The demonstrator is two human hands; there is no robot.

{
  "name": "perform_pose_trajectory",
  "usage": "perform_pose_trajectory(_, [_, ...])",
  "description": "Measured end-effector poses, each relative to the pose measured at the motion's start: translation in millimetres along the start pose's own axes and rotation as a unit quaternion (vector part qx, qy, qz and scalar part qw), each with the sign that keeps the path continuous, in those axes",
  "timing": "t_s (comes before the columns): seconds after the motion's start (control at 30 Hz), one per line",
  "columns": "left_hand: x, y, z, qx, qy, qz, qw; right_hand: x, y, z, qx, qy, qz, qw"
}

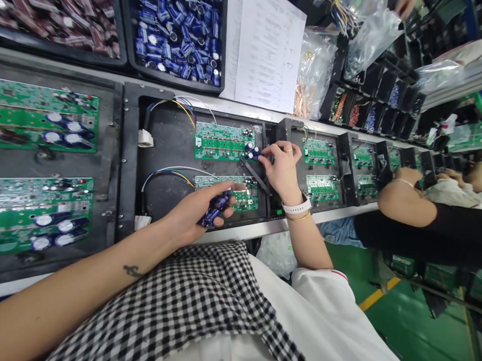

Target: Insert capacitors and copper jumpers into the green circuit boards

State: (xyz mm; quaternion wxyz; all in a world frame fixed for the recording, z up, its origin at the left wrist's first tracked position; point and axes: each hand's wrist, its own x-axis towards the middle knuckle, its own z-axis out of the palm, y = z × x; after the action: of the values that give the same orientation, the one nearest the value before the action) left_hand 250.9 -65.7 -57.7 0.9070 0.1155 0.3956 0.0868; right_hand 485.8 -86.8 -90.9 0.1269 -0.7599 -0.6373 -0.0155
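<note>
Several blue capacitors [215, 209] lie in my left hand [202, 205], its fingers curled around them in front of the lower circuit board [245, 193]. My right hand [282, 166] is at the right end of the upper circuit board [224, 140], thumb and forefinger pinched at a blue capacitor [257, 151]. Other blue capacitors stand on that corner of the board, close to the fingertips. Both green boards rest in a black fixture [164, 151], with coloured wires [187, 106] running from their left ends. My left hand hides part of the lower board.
Behind the fixture stand a bin of blue capacitors [181, 40] and a bin of brown parts [61, 21]. Printed sheets [270, 48] lie beside them. To the left are boards with capacitors [41, 121]; rightward, more boards [319, 152] and a co-worker's arm [403, 201].
</note>
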Motion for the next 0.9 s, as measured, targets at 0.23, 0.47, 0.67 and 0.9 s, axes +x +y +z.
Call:
perform_pose_trajectory(0.23, [2,2,-1.3,-0.020,0.011,0.007,1.000,-1,-10,-1,-0.032,0.006,-0.011,0.999])
perform_pose_trajectory(0.47, [0,-3,0.9,-0.004,0.035,0.035,0.999,-10,-27,-13,-0.023,0.002,-0.024,0.999])
perform_pose_trajectory(0.67, [-2,-13,6.0,-0.003,0.003,0.015,1.000,-50,-60,-66,0.245,-0.152,-0.114,0.951])
perform_pose_trajectory(0.9, [-7,-33,11.1,0.004,0.034,-0.100,0.994,-84,-28,-42,0.135,-0.148,-0.049,0.979])
